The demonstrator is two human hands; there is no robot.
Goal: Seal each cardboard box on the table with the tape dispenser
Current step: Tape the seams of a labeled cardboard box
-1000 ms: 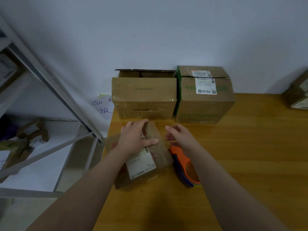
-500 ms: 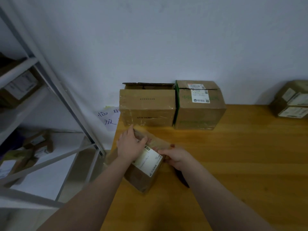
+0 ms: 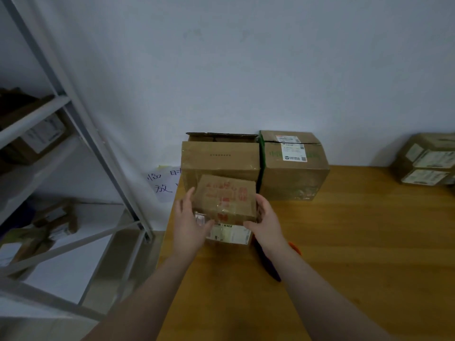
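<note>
Hands hold a small box (image 3: pixel 225 198) between them near the back left corner of the table (image 3: pixel 357 242). Your left hand (image 3: pixel 189 225) presses flat on the box's left side with straight fingers, so that grip is not closed. Your right hand (image 3: pixel 267 222) wraps the right side with its thumb on the front, so that grip is grasping the small box. You cannot tell if the box touches the table. It has red print on top and a white label (image 3: pixel 229 233) on the front. Just behind it, an open box (image 3: pixel 220 156) stands at the table's back edge. A closed box (image 3: pixel 293 168) with green tape touches the open box on the right. The tape dispenser (image 3: pixel 295 248) lies on the table under your right arm, mostly hidden. Far to the right along the back edge sit more boxes (image 3: pixel 426 161).
</note>
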